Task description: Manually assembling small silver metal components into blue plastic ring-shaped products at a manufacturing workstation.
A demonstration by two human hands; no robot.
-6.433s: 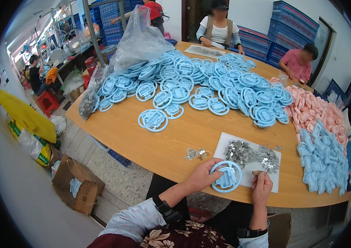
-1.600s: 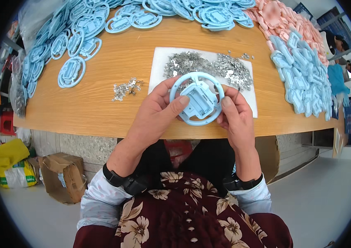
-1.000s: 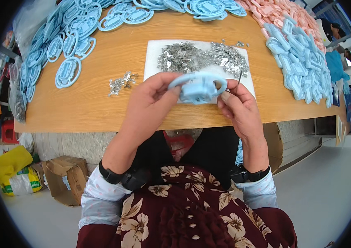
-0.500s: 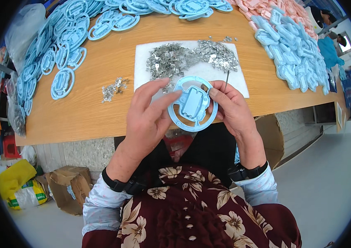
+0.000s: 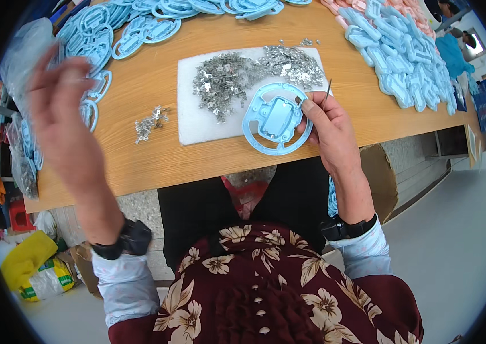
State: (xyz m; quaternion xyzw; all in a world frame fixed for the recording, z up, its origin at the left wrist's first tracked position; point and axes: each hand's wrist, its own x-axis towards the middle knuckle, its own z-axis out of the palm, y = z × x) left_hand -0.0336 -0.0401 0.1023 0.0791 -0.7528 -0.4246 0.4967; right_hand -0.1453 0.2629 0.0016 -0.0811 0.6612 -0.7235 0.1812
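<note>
My right hand [image 5: 331, 126] grips the rim of a light-blue plastic steering-wheel-shaped part [image 5: 279, 118], held above the table's front edge. A rectangular recess sits in the part's middle. A thin dark rod [image 5: 327, 94] sticks up from between the same hand's fingers; its lower end is hidden. Off to the left, my left hand [image 5: 65, 117] is raised and smeared by motion, with its fingers pointing away from me. It covers some of the heaped blue wheel-shaped parts [image 5: 91, 43], and I cannot make out anything in it.
A white foam sheet [image 5: 191, 129] bears small silvery metal pieces [image 5: 220, 80]. A smaller cluster of metal pieces [image 5: 151, 123] lies left of it. Blue elongated plastic parts [image 5: 403, 69] and pink ones [image 5: 409, 20] are heaped at the right. Clear plastic bags [image 5: 28, 54] stand at the far left.
My left hand has let go of the blue wheel-shaped part and swung far left toward the heap. My right hand has kept the part and rod, shifting slightly right and away from me.
</note>
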